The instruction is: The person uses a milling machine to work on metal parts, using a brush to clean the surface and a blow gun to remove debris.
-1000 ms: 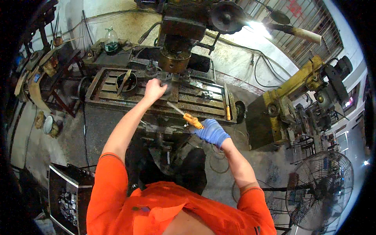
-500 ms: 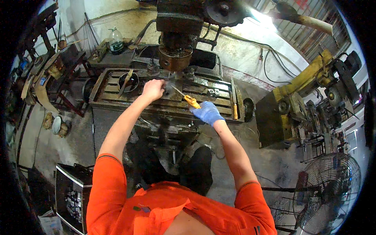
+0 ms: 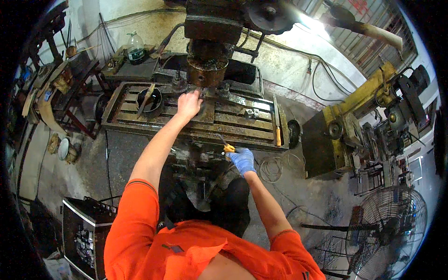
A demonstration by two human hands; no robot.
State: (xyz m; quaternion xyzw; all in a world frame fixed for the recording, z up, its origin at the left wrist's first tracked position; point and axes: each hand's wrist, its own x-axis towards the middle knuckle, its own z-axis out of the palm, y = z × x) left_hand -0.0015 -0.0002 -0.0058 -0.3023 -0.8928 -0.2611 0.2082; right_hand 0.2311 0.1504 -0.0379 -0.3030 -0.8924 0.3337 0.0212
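Observation:
My left hand (image 3: 189, 103), bare, rests on the slotted table (image 3: 233, 122) of a milling machine, right below the rusty spindle head (image 3: 206, 70). Whether it grips anything there I cannot tell. My right hand (image 3: 242, 160) wears a blue glove and is closed on the orange handle of a screwdriver (image 3: 226, 145), its metal shaft pointing up-left toward the table's front edge. That hand hangs in front of the table, above the dark machine base. Orange sleeves cover both my upper arms.
A round black bowl (image 3: 150, 100) with a tool in it sits at the table's left end. A second orange-handled tool (image 3: 277, 132) lies at the right end. A yellow machine (image 3: 347, 126) stands to the right, a fan (image 3: 391, 231) lower right, a black box (image 3: 84, 231) lower left, a bottle (image 3: 136, 48) behind.
My right hand has pulled the screwdriver back from over the table down to its front edge. My left hand has stayed on the table under the spindle.

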